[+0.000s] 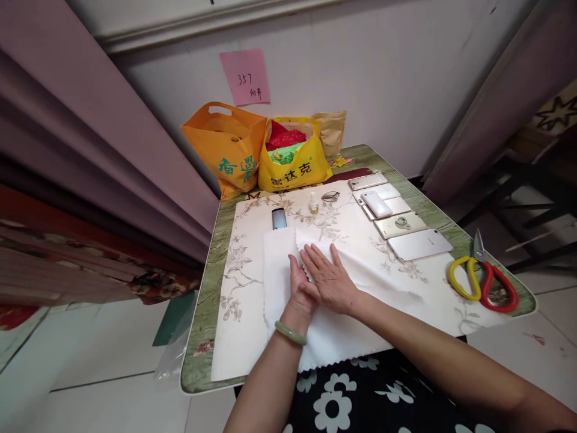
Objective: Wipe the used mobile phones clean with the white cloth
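A white cloth (365,325) with a scalloped edge lies spread over the near half of the table, one part folded over. My right hand (329,276) rests on the fold, palm down, its fingers stretched out. Under and beside it is my left hand (301,287), with a green bangle (291,332) at the wrist. Its thumb points up and away; its other fingers are hidden beneath my right hand and the cloth, so any hold there is unseen. A blue-grey phone (279,219) lies just beyond the cloth's far edge, its lower end hidden.
Several phones (420,245) lie in a row at the right. Large scissors (482,279) with yellow and red handles sit at the right corner. A small white bottle (314,203) and glasses (330,196) stand farther back, before an orange bag (225,144) and a yellow bag (295,165).
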Motion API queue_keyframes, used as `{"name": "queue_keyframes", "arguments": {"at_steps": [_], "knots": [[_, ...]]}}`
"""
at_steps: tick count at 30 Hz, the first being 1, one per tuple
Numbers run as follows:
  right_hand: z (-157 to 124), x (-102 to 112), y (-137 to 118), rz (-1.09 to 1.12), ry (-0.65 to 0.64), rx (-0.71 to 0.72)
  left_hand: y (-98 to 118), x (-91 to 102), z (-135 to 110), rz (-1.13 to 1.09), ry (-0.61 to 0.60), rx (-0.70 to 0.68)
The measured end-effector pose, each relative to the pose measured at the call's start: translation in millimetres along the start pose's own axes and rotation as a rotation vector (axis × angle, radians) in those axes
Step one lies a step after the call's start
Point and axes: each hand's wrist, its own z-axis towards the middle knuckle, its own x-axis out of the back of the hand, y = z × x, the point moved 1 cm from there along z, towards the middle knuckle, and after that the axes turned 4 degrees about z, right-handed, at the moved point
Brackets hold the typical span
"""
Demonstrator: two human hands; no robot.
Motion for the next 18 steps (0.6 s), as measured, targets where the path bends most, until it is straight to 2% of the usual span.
{"name": "queue_keyframes", "arguments": {"at_steps": [4,9,11,14,16,18], "knots": [[30.6,3.9,4.3,0.051,-0.043,-0.056,0.0,-3.9,-0.4,0.006,-0.141,0.011],[50.7,5.8,41.1,0.075,-0.050,-0.193,-1.0,-8.2,-0.4,0.056,-0.199,0.020],[47.5,4.4,54.1,0.081,0.009,-0.282,-2.1,-7.9,-0.5,0.055,-0.178,0.007],[36.1,6.6,65.6,0.112,0.206,-0.375,-4.4,-6.7,-0.9,0.066,-0.127,0.011],[26.7,14.0,67.7,0.173,0.337,-0.367,-5.8,-6.3,-1.0,0.071,-0.105,0.010],[16.7,25.6,67.0,0.258,0.379,-0.328,-6.3,-6.1,-0.7,0.068,-0.101,-0.007]]}}
